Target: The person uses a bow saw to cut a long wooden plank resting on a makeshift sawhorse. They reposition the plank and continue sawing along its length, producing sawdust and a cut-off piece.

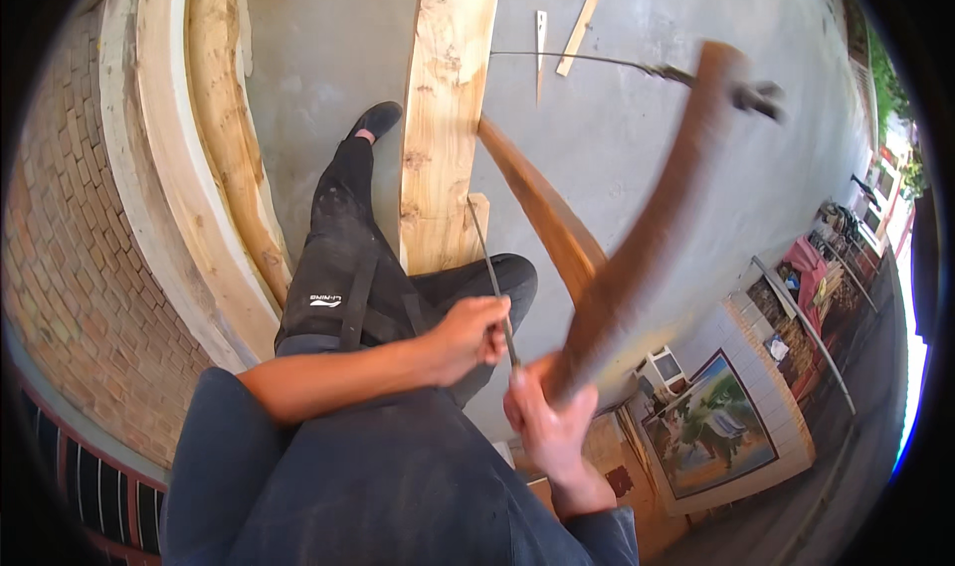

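Observation:
A frame saw with a curved brown wooden arm (652,213) and a wooden crossbar (547,208) is in front of me. My right hand (550,417) is closed round the lower end of that arm. Beside it, my left hand (468,340) has its fingers curled at the narrow saw blade (484,243), near the blade's close end. The blade's far part meets the near right corner of a pale wooden plank (448,98), where a short strip of wood (478,225) shows. A thin tension wire (577,57) with a twisted part spans the far side of the saw.
My leg (343,198) lies along the plank's left side. Long timbers (159,138) stand by a brick surface (80,208) at left. Two wood scraps, one a thin wedge (540,44), lie on the grey floor (637,118). A framed painting (711,427) is at lower right.

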{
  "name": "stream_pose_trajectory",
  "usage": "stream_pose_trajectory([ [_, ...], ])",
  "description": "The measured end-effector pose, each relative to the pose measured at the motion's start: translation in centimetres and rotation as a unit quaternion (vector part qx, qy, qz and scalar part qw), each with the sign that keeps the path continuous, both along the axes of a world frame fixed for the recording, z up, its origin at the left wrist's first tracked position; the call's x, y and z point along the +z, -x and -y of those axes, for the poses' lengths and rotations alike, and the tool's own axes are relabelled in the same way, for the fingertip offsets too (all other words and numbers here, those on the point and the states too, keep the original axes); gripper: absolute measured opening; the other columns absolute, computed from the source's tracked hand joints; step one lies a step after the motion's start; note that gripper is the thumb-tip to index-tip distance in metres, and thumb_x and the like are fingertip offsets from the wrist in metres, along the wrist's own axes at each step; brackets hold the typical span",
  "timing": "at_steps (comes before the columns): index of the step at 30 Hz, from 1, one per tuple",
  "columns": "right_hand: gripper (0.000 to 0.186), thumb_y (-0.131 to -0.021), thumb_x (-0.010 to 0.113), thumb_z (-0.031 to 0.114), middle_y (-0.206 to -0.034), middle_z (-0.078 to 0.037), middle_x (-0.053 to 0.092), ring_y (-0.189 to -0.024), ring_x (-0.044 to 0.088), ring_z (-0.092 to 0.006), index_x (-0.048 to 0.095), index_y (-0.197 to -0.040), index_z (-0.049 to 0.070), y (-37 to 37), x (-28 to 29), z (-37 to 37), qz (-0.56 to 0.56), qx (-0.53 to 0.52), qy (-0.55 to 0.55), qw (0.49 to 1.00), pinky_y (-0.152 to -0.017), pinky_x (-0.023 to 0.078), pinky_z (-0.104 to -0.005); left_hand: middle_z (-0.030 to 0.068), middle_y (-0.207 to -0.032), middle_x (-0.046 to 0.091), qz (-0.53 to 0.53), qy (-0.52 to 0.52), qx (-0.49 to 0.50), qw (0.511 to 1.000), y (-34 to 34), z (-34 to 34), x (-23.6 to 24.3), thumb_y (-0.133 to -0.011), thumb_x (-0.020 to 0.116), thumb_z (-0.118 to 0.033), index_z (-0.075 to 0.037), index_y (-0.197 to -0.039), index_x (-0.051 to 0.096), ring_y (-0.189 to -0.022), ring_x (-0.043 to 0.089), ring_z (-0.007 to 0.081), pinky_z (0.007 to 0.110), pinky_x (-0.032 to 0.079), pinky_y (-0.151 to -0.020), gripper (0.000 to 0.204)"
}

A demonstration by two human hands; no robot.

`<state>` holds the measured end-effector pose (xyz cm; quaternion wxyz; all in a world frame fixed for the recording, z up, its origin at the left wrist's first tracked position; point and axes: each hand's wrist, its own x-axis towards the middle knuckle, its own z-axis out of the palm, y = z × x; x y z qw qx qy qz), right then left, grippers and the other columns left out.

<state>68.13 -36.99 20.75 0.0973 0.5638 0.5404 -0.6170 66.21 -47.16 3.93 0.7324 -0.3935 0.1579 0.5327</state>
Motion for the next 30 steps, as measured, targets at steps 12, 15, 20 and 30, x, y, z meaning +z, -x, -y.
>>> stream_pose_trajectory([
  [12,0.026,-0.104,0.067,0.015,-0.065,-0.003,0.06,-0.047,0.047,-0.006,0.058,-0.082,0.004,1.1,-15.6,-0.5,-0.011,-0.013,-0.032,0.999,-0.041,0.035,-0.0237,0.0094,-0.102,0.067,-0.073,-0.003,0.016,0.997,-3.7,-1.3,-17.5,-0.112,0.051,-0.028,-0.006,-0.106,0.061,-0.09,0.066,0.0192,0.04,0.056,-0.083,0.025],
  [15,0.027,-0.103,0.066,0.013,-0.062,-0.004,0.058,-0.046,0.046,-0.0065,0.055,-0.08,0.004,0.2,-12.0,-0.1,-0.001,-0.008,-0.04,0.999,-0.041,0.035,-0.0238,0.0037,-0.085,0.061,-0.072,0.042,-0.014,0.996,-2.4,-1.4,-12.2,-0.112,0.053,-0.03,-0.01,-0.093,0.06,-0.079,0.058,0.0153,0.035,0.051,-0.072,0.028],
  [20,0.026,-0.101,0.067,0.005,-0.061,-0.002,0.055,-0.046,0.047,-0.007,0.053,-0.08,0.004,1.1,-3.4,0.8,0.002,-0.031,-0.015,0.999,-0.041,0.035,-0.024,0.0016,-0.076,0.051,-0.042,-0.003,-0.004,0.999,-0.3,-0.2,-3.5,-0.112,0.053,-0.032,-0.011,-0.085,0.053,-0.065,0.053,0.015,0.033,0.044,-0.057,0.034],
  [30,0.027,-0.102,0.067,0.011,-0.063,-0.002,0.059,-0.049,0.049,-0.0054,0.057,-0.078,0.004,1.7,-13.6,0.9,0.005,-0.011,-0.072,0.997,-0.043,0.035,-0.0236,0.0032,-0.091,0.064,-0.05,0.02,0.009,0.998,-3.3,-0.8,-15.7,-0.11,0.055,-0.023,-0.008,-0.1,0.063,-0.079,0.063,0.0138,0.034,0.055,-0.074,0.02],
])
